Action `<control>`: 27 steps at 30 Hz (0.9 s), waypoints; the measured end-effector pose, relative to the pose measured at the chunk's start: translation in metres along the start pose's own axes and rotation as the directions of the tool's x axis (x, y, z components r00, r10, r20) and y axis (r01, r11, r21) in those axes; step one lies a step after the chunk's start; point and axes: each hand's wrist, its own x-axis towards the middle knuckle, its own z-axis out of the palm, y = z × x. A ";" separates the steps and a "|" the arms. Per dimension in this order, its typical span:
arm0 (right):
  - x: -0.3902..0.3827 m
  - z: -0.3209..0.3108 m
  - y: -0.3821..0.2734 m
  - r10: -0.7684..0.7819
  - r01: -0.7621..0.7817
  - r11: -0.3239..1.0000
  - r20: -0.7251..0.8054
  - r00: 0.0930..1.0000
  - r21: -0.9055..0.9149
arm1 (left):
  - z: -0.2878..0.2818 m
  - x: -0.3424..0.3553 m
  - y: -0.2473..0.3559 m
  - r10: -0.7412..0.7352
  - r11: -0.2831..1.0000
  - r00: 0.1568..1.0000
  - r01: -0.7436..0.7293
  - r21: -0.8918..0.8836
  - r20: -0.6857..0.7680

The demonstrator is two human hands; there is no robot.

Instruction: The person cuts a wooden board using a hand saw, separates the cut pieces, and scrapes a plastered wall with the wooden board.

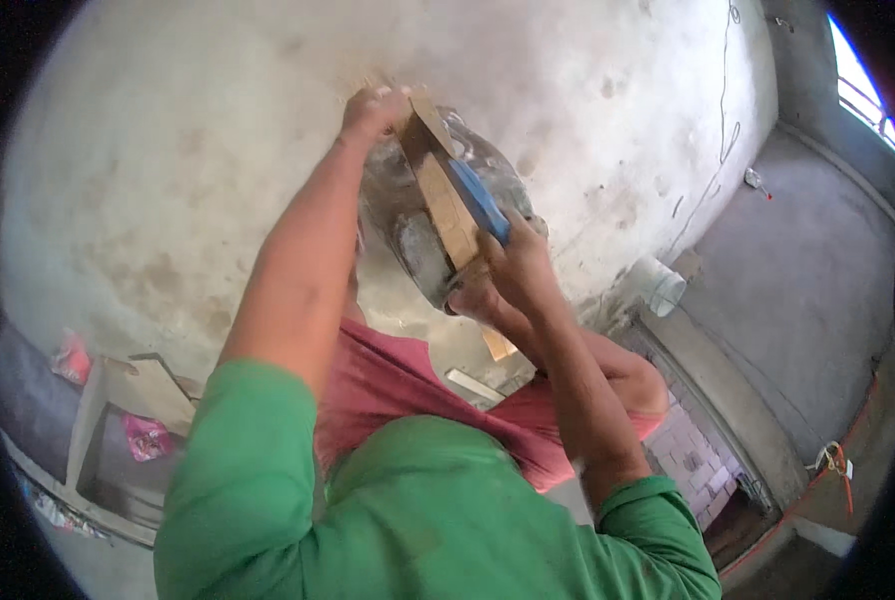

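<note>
Near the top centre my left hand (376, 110) grips the upper end of a narrow tan wooden board (446, 220), its fingers closed. My right hand (516, 248) is wrapped round a long blue tool (473, 190) lying along the board, with a dark part toward the board's upper end. The board lies across a worn, grey-smeared object (408, 240), whose full shape is hidden. My bare foot (473, 295) is at the lower edge of that object, under my right hand.
A pale, stained plaster surface (188, 170) surrounds the work. A white bucket (660, 285) lies at right near a concrete ledge (728, 380), with cords and a window (863, 85) beyond. Boards (158, 385) and pink bags (146, 437) lie at lower left; another wood piece (498, 343) is below the board.
</note>
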 end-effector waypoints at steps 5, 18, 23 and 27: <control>-0.094 -0.087 -0.032 0.102 -0.105 0.993 0.047 0.994 0.061 | 0.002 0.007 -0.002 -0.068 0.997 0.998 0.067 0.030 0.015; -0.040 -0.006 0.021 0.026 -0.032 0.991 0.050 0.998 0.130 | 0.007 0.013 0.004 0.221 0.942 0.968 -0.180 0.283 -0.120; -0.145 -0.094 -0.007 0.175 -0.173 0.985 0.126 0.976 -0.027 | 0.006 0.013 0.005 0.194 0.953 0.978 -0.169 0.250 -0.080; -0.016 -0.005 0.011 0.252 -0.260 0.962 0.093 0.963 0.087 | 0.007 0.016 -0.005 0.228 0.948 0.971 -0.204 0.245 -0.075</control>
